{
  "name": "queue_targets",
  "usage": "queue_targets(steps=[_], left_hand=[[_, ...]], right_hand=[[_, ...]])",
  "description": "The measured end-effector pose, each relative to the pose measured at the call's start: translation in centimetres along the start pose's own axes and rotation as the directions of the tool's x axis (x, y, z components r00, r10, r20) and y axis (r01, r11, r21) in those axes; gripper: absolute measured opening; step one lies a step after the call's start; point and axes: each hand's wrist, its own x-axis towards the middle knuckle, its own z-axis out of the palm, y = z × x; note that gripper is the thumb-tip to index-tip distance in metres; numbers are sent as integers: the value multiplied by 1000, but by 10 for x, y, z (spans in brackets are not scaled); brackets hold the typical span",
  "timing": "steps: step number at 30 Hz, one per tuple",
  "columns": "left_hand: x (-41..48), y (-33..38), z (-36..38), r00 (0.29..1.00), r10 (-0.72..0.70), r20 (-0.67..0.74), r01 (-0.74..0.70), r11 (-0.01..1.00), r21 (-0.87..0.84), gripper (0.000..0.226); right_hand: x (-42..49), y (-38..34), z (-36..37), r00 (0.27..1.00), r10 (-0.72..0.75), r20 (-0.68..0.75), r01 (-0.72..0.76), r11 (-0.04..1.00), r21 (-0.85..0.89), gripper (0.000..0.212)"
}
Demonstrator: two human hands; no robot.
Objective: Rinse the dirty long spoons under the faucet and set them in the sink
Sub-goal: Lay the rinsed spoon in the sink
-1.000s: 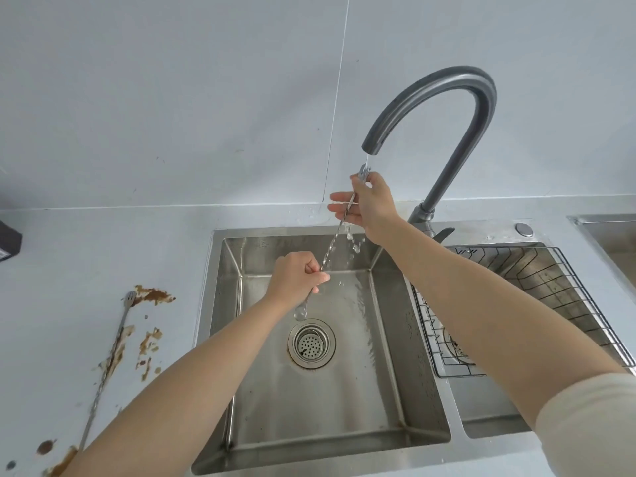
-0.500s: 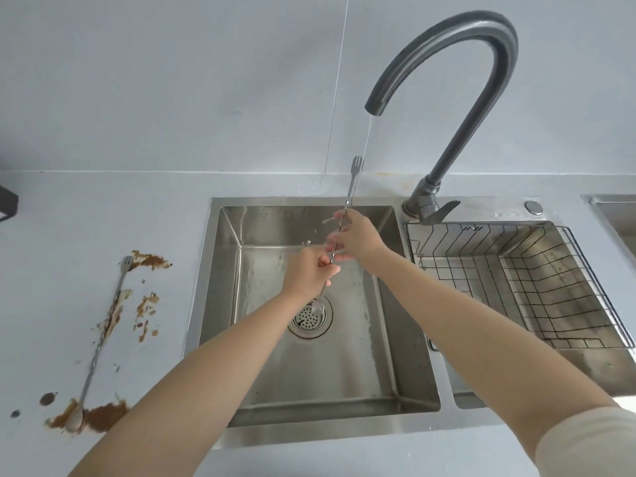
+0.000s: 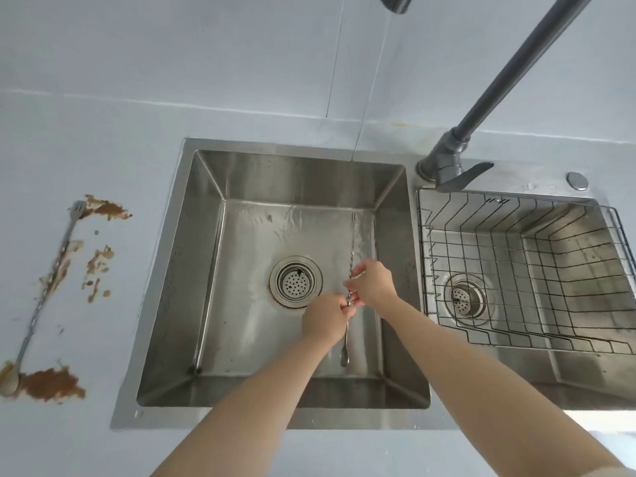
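Two bare forearms reach up from the bottom edge of the frame, converging over the right half of the left basin. Left hand [image 3: 327, 321] and right hand [image 3: 373, 284] are close together, almost touching, both pinched on the twisted shaft of one long spoon [image 3: 348, 325]. Left hand grips lower, right hand just above it.

The spoon runs near vertical in the frame: bowl end toward the bottom, low over the basin floor near the front wall; the other end points up toward the back wall. Whether the bowl touches the floor, cannot tell.

Sink [image 3: 161, 304] is stainless steel, its floor wet. Round drain strainer [image 3: 296, 282] sits at centre, just left of the hands.

At left of frame, on the pale counter [image 3: 103, 132], a second long spoon [image 3: 48, 287] lies diagonally amid brown smears [image 3: 51, 383], bowl end at lower left, forked end at upper left.

At right, a second basin holds a wire rack [image 3: 516, 270] with its own drain beneath.

Farther back, the dark faucet [image 3: 509, 74] rises from its base at upper right; the spout tip shows at the top edge. A thin stream of water [image 3: 364, 115] falls from it into the left basin near the spoon's upper end.
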Motion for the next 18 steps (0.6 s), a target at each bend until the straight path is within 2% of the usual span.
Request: queue_targets(steps=[2, 6, 8, 10, 13, 18], left_hand=[[5, -4, 17, 999, -25, 48, 24, 1000, 16, 24], [20, -13, 51, 992, -66, 105, 55, 993, 104, 22], [29, -14, 64, 990, -63, 125, 45, 989, 141, 20], [36, -13, 73, 990, -66, 125, 43, 983, 181, 19], [44, -13, 83, 991, -65, 118, 38, 974, 222, 19], [48, -15, 84, 992, -54, 113, 21, 962, 273, 27]], right_hand=[[11, 19, 7, 999, 36, 0, -36, 999, -33, 27], [27, 47, 18, 995, 95, -20, -97, 991, -93, 32], [34, 57, 23, 996, 76, -43, -81, 988, -134, 34], [39, 64, 28, 997, 37, -69, -50, 979, -198, 30], [43, 70, 31, 997, 11, -80, -35, 949, -313, 8], [49, 76, 36, 990, 20, -137, -76, 905, -419, 20]])
